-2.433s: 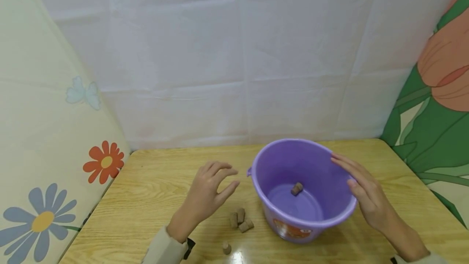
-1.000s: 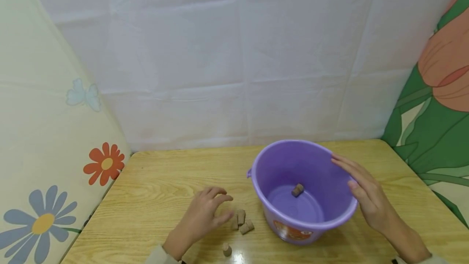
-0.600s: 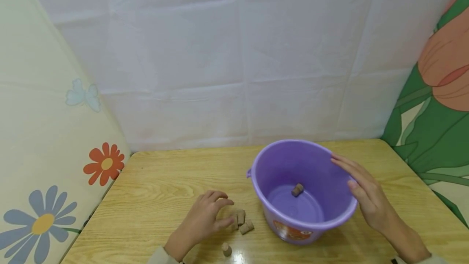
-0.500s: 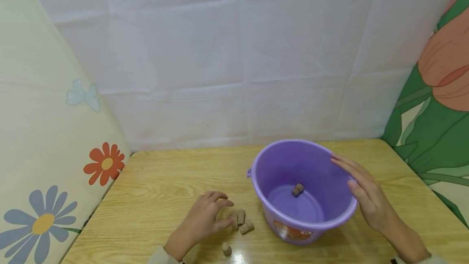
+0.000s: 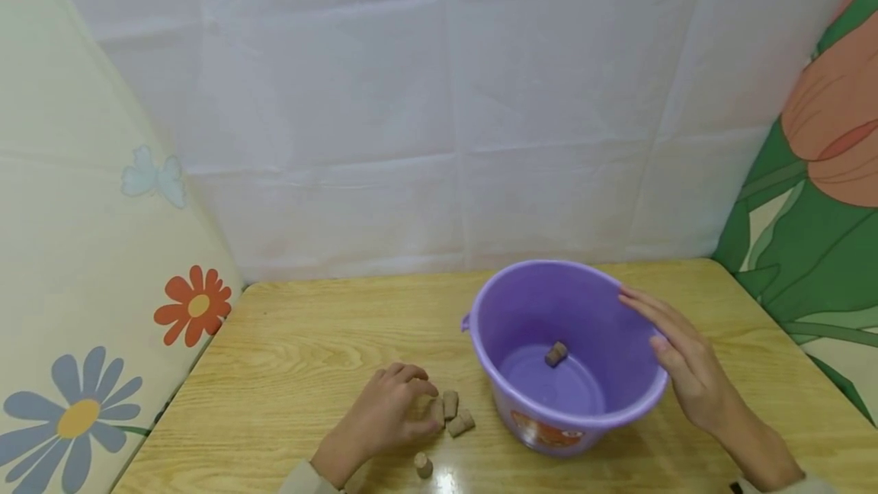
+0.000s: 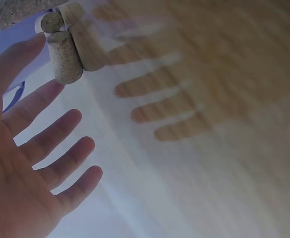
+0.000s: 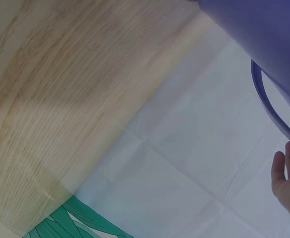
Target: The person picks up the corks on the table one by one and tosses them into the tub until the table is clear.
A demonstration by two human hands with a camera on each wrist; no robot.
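At the left of a small cluster, my left hand (image 5: 391,414) pinches a brown cork (image 6: 64,58) between thumb and index finger, the other fingers spread. The cork is still on the table. Right beside it lie another cork (image 5: 450,404) and a cork in front (image 5: 460,423). A single cork (image 5: 423,466) stands apart, nearer the front edge. Inside the purple bucket (image 5: 483,357), a cork (image 5: 556,354) lies on the bottom. My right hand (image 5: 696,372) rests straight fingers on the bucket's right rim; the right wrist view shows fingertips by its handle (image 7: 269,106).
The wooden table (image 5: 309,341) ends at a white cloth backdrop (image 5: 329,136). Flower-printed panels flank it: a pale panel (image 5: 89,250) at the left, a green and orange panel (image 5: 823,212) at the right. A small lug (image 5: 466,322) juts from the bucket's left rim.
My left hand has come down and forward to the cluster, and its thumb and index finger have drawn together on the left cork. My right hand and the bucket have stayed put.
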